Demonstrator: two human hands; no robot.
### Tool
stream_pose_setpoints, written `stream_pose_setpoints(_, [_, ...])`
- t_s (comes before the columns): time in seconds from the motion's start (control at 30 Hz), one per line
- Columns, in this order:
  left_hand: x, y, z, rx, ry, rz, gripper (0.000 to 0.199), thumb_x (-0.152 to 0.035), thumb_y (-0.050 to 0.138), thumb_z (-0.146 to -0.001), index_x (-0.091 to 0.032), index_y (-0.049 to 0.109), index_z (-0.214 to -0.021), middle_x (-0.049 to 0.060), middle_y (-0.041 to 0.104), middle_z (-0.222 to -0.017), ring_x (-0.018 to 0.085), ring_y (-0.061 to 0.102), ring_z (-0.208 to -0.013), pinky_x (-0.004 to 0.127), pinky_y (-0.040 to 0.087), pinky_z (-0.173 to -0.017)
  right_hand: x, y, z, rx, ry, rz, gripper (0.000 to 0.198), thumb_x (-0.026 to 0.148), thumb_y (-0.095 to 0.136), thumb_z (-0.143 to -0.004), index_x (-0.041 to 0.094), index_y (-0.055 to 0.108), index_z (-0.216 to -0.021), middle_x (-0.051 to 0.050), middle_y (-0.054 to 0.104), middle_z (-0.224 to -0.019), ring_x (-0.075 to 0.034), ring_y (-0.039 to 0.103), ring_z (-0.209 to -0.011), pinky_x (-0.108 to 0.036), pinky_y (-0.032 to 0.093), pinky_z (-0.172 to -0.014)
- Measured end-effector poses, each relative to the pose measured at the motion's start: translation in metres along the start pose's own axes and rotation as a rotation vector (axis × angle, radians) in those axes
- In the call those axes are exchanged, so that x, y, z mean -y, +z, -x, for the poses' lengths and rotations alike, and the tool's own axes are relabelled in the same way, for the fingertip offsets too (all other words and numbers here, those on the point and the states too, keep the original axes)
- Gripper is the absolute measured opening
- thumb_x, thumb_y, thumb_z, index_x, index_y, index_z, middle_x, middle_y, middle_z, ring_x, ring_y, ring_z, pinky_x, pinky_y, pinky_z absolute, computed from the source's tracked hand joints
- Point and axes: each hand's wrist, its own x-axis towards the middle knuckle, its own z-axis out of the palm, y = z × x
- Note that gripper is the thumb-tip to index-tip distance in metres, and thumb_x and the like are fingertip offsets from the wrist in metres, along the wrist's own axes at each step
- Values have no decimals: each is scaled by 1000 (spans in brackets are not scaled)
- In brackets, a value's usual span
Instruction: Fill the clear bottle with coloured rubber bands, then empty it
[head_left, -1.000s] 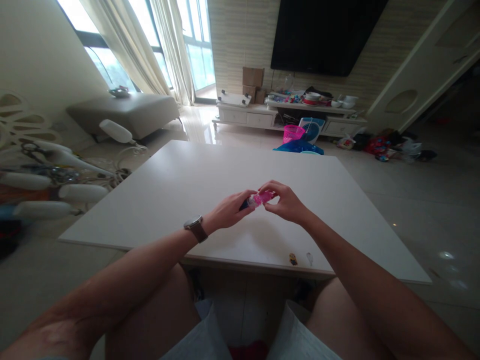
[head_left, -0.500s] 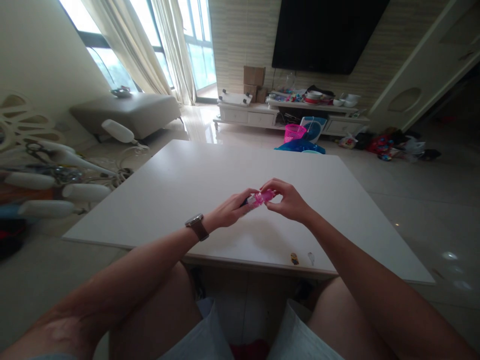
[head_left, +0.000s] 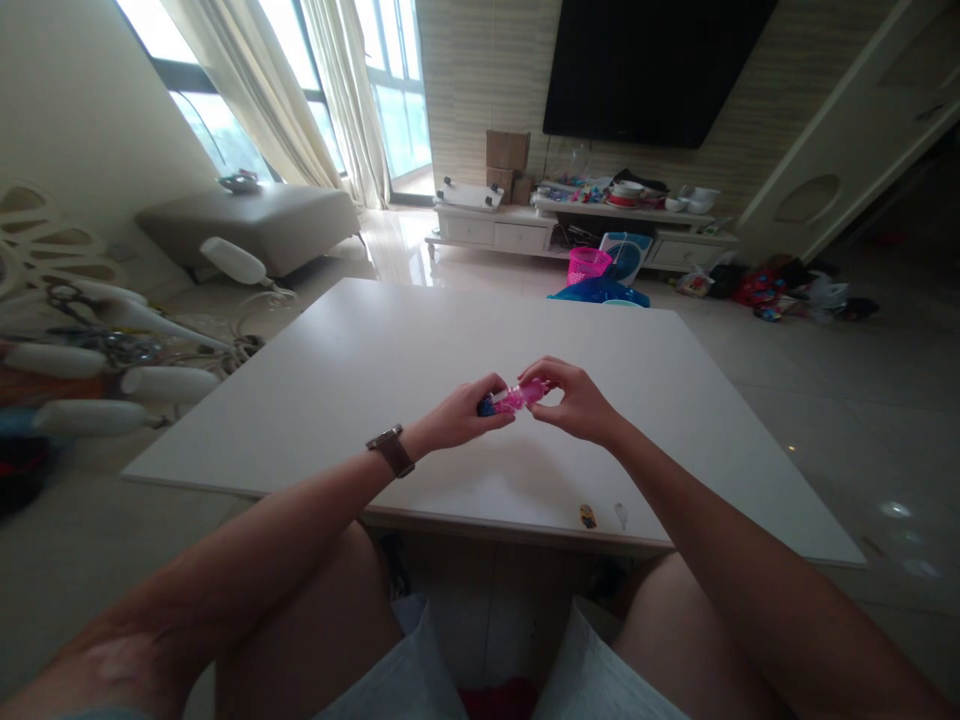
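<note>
Above the white table (head_left: pixel 405 340), both hands meet at a small see-through pink object (head_left: pixel 517 398) with a dark blue end; its exact kind is hard to tell. My right hand (head_left: pixel 574 400) pinches the pink end between thumb and fingertips. Around the blue end, on the other side, curl the fingers and thumb of my left hand (head_left: pixel 465 412). A brown-strapped watch (head_left: pixel 391 450) circles my left wrist. Near the table's front edge lie a small yellow Minion figure (head_left: pixel 587 516) and, beside it, a small clear piece (head_left: pixel 621 515).
Beyond the table are a pink basket (head_left: pixel 589 265), a blue plastic item (head_left: pixel 600 290) and a low white cabinet (head_left: pixel 517 237) loaded with clutter. A white-shaded chandelier (head_left: pixel 169 384) is at the left, close to the table. Bags (head_left: pixel 757 285) lie on the floor at right.
My left hand's fingers have loosened and shifted slightly left, so more of the blue end shows. The right hand keeps its pinch in almost the same spot.
</note>
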Motion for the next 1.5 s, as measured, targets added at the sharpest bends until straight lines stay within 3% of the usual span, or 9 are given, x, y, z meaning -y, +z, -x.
stream_pose_setpoints(0.17, [4,-9,-1,-24,53,6,25,-43,64,-89,-18,64,-91,3,59,-95,15,56,-79,29,47,-72,-2,-6,-2,-102,-8,42,25,12,66,-71,22,67,-94,-2,67,-102,-18,63,-90,-31,52,-77])
stream_pose_setpoints(0.27, [12,-12,-4,-84,14,18,22,-39,66,-87,-18,66,-94,4,63,-96,16,60,-84,29,49,-75,-11,-8,-2,-144,63,134,23,15,67,-72,22,66,-94,-2,66,-100,-18,63,-87,-30,52,-75])
stream_pose_setpoints(0.43, [28,-14,-9,-238,-80,114,25,-37,71,-83,-17,65,-97,5,68,-94,17,63,-84,29,51,-74,-36,5,7,179,183,512,26,13,65,-75,23,68,-99,-6,66,-106,-18,63,-80,-30,47,-74])
stream_pose_setpoints(0.53, [34,-16,-11,-290,-114,188,28,-37,74,-80,-17,62,-98,5,68,-94,17,64,-84,28,51,-72,-49,16,11,336,241,591,27,15,65,-78,24,69,-103,-6,69,-107,-20,65,-83,-31,46,-73])
stream_pose_setpoints(0.7, [43,-25,-13,-340,-168,253,46,-38,75,-80,-21,60,-120,2,66,-90,15,63,-80,28,51,-72,-60,25,11,411,321,632,25,19,68,-78,26,71,-102,-7,72,-104,-23,66,-85,-31,45,-70])
stream_pose_setpoints(0.87, [56,-34,-15,-395,-266,455,43,-36,83,-70,-17,59,-99,1,64,-86,15,65,-76,30,56,-70,-66,29,12,456,339,612,28,22,75,-72,27,72,-99,-5,74,-101,-23,67,-86,-31,45,-70])
stream_pose_setpoints(1.13, [61,-41,-13,-412,-398,702,41,-26,88,-66,-14,55,-85,2,65,-85,16,71,-79,43,60,-89,-73,38,14,549,374,621,31,24,78,-70,27,72,-100,-5,74,-101,-24,68,-88,-32,47,-71])
stream_pose_setpoints(1.3, [59,-35,-14,-400,-432,841,42,-25,89,-66,-14,54,-86,7,67,-93,19,73,-88,43,57,-96,-71,42,4,393,416,435,52,40,87,-68,22,67,-113,-9,73,-110,-27,67,-103,-39,51,-88])
stream_pose_setpoints(1.5, [66,-25,-14,-319,-393,728,41,-28,90,-62,-14,56,-81,1,62,-84,14,67,-78,36,56,-82,-54,48,-17,62,611,-331,49,36,73,-84,18,55,-127,-15,66,-132,-22,67,-109,-36,56,-87])
